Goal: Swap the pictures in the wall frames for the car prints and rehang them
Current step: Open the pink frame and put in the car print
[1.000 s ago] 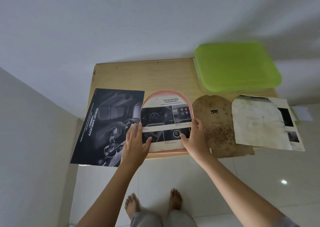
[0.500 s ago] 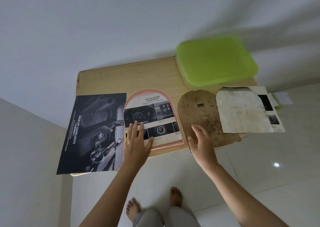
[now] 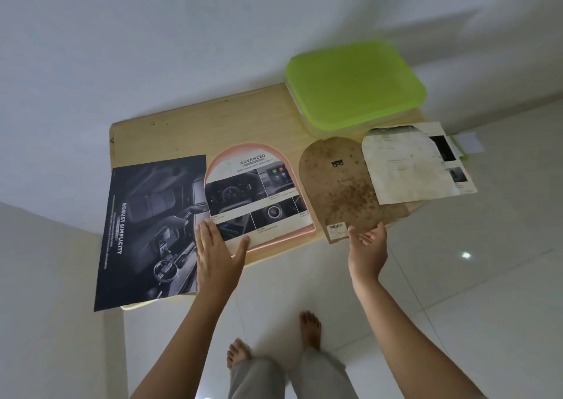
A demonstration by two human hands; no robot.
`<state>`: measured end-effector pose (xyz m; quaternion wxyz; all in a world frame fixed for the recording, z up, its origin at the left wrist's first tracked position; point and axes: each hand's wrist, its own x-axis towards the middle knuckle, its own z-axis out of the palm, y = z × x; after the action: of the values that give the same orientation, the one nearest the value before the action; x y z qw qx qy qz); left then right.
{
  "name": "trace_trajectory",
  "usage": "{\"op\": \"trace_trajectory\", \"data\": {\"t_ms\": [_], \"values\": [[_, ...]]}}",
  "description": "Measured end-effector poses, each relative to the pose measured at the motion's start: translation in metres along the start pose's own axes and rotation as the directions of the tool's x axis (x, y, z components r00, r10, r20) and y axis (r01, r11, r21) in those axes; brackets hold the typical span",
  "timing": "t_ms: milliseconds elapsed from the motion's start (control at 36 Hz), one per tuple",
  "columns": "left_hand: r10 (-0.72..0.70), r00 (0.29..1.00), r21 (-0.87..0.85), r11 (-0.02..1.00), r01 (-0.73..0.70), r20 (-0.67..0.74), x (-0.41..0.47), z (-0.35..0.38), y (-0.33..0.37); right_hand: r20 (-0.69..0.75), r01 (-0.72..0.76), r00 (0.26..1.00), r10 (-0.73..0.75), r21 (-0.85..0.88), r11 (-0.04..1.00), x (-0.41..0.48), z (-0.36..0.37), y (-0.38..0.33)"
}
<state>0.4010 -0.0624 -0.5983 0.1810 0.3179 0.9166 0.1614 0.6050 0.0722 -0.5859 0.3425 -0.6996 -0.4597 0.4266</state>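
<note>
A pink arched frame (image 3: 227,155) lies flat on the wooden table (image 3: 195,124) with a car print reading ADVANCED (image 3: 259,194) laid in it. My left hand (image 3: 217,252) rests flat on the print's near left corner, fingers straight. To the right lies the brown arched backing board (image 3: 344,191). My right hand (image 3: 368,246) is under the board's near edge, which overhangs the table, palm up with fingers loosely curled. A dark car print reading ROBUST SIMPLICITY (image 3: 146,231) lies at the left, overhanging the table.
A box with a green lid (image 3: 353,81) stands at the table's back right. A stained white sheet (image 3: 405,167) lies over another printed page (image 3: 457,167) at the right edge. A white wall is behind; my bare feet stand on pale floor tiles below.
My right hand left the print in the frame and moved right to the near edge of the brown backing board, turning palm up. My left hand stayed on the print.
</note>
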Motion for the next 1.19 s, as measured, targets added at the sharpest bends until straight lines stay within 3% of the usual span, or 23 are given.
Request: {"op": "trace_trajectory", "data": {"t_ms": [583, 833, 1000, 1194], "values": [[0.121, 0.991, -0.046, 0.992, -0.118, 0.052, 0.002, -0.004, -0.018, -0.154, -0.058, 0.984, 0.094, 0.225, 0.973, -0.054, -0.009, 0.03], [0.141, 0.989, -0.091, 0.986, -0.137, 0.042, 0.001, -0.006, -0.018, -0.138, -0.155, 0.952, 0.274, 0.555, 0.817, -0.071, -0.025, 0.028], [0.155, 0.986, -0.088, 0.985, -0.15, 0.053, 0.002, -0.007, -0.02, -0.14, -0.116, 0.954, 0.264, 0.638, 0.761, -0.081, -0.04, 0.021], [0.156, 0.986, -0.087, 0.985, -0.151, 0.055, 0.001, -0.008, -0.02, -0.202, -0.042, 0.955, 0.217, 0.634, 0.773, -0.096, -0.06, 0.009]]}}
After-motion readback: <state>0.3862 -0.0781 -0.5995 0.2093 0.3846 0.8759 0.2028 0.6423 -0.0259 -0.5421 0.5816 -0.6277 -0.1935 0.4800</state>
